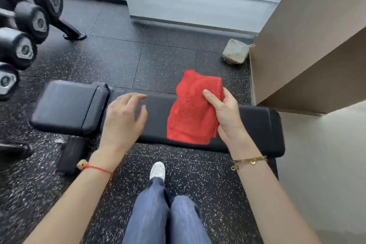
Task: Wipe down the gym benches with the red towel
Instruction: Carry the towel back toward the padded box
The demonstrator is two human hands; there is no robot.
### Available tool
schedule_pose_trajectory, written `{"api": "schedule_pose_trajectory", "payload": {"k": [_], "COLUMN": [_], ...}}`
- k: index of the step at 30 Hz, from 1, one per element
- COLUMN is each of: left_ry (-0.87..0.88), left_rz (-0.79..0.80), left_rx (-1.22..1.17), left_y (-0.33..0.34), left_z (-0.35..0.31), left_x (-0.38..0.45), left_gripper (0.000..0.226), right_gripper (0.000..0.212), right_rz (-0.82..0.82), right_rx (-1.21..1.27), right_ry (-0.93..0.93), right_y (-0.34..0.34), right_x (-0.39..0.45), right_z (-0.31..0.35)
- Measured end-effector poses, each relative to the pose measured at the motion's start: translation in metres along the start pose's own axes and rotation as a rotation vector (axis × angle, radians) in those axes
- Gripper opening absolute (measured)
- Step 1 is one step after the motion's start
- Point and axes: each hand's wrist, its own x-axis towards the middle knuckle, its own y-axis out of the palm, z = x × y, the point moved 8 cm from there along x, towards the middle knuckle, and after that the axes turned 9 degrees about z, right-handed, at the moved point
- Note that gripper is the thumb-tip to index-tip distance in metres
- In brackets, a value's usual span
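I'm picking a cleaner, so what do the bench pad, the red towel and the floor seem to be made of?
Bench pad: looks like black vinyl or faux leather, smooth with a dull sheen and stitched seams; real leather can't be ruled out.
Red towel, held in the right hand: terry or microfibre cloth, with a fuzzy looped nap.
Floor: likely rubber tiles, matte black with pale flecks and visible tile joints.

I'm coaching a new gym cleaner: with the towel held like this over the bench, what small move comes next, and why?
Probably lower the right hand and press the folded red towel flat onto the long black pad. The towel hangs in that hand's grip above the pad, and the left hand is open and empty.
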Motion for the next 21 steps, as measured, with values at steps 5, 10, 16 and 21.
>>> {"api": "schedule_pose_trajectory", "payload": {"k": [5, 10, 16, 21], "left_ry": [-0.114, -0.160, -0.238, -0.334], "left_rz": [-0.017, -0.037, -0.149, -0.237], "left_rx": [0.012, 0.018, 0.011, -0.042], "left_y": [-0.108, -0.184, -0.238, -0.253], "left_z": [-0.038, -0.077, -0.089, -0.082], "left_x": [-0.114, -0.210, -0.300, -0.365], "left_gripper": [0.026, 0.025, 0.025, 0.025], "right_gripper": [0.025, 0.020, 0.017, 0.016], "right_rz": [0.074, 0.159, 0.270, 0.351], "right_rx": [-0.043, -0.118, -0.199, -0.211], "right_ry": [0.075, 0.065, 0.053, 0.037], "right_y": [0.027, 0.042, 0.064, 0.094], "right_x": [-0.109, -0.198, -0.271, -0.305], "right_z": [0.064, 0.105, 0.123, 0.119]}}
